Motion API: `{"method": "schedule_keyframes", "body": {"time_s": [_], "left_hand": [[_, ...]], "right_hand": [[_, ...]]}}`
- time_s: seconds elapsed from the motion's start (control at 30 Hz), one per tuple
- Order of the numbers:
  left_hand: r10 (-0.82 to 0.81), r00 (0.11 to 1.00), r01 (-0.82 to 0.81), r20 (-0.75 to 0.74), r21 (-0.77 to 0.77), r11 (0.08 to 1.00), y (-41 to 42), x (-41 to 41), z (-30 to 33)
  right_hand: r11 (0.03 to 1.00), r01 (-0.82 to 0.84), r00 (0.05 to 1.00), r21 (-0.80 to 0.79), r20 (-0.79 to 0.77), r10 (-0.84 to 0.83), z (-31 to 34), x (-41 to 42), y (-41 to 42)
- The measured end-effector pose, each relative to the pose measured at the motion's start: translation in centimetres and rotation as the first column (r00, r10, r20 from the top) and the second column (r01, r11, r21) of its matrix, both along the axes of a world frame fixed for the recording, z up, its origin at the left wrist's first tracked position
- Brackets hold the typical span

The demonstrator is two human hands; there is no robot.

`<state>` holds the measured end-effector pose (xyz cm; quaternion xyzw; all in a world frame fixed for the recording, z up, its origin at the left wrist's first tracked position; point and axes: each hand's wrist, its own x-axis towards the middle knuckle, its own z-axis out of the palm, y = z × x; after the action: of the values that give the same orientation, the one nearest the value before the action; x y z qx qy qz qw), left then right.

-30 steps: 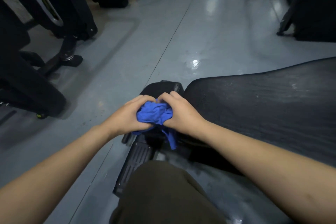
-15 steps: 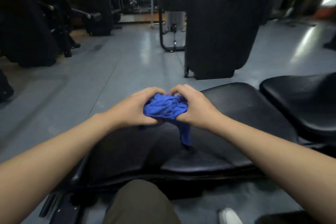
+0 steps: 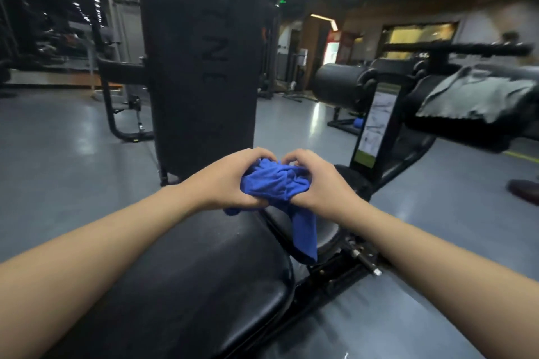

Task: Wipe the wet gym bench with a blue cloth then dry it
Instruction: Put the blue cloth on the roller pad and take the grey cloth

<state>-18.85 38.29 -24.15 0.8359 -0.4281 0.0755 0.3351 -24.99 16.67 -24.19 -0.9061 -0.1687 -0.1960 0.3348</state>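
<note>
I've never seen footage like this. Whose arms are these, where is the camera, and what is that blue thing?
No machine here: a person wears a camera on the head, looking forward and down, so you see their own arms. The left hand and right hand both grip a bunched blue cloth, one end hanging down. Below them is a black padded gym bench in a gym. A grey cloth lies over the padded equipment at right.

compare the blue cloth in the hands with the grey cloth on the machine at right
The bright blue cloth is bunched up and gripped by the left hand and right hand, one end hanging down; the pale grey cloth lies spread out, untouched, draped over a black padded machine. Both are soft fabric.
</note>
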Motion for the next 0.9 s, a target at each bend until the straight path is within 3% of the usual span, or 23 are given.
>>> {"method": "schedule_keyframes", "body": {"time_s": [0.47, 0.67, 0.9], "left_hand": [[-0.188, 0.977, 0.198, 0.1, -0.099, 0.975, -12.5, 7.6, 5.6], [-0.245, 0.956, 0.271, 0.163, -0.159, 0.949, -15.9, 7.8, 8.6], [-0.265, 0.948, 0.298, 0.177, -0.2, 0.933, -20.5, 12.2, 10.1]], "right_hand": [[0.967, 0.239, 0.967, -0.083, 0.116, -0.229, 6.8, 3.8, -10.9], [0.956, 0.282, 0.952, -0.087, 0.151, -0.267, 10.2, 2.4, -13.8], [0.932, 0.341, 0.93, -0.119, 0.187, -0.316, 12.6, 6.2, -17.5]]}}
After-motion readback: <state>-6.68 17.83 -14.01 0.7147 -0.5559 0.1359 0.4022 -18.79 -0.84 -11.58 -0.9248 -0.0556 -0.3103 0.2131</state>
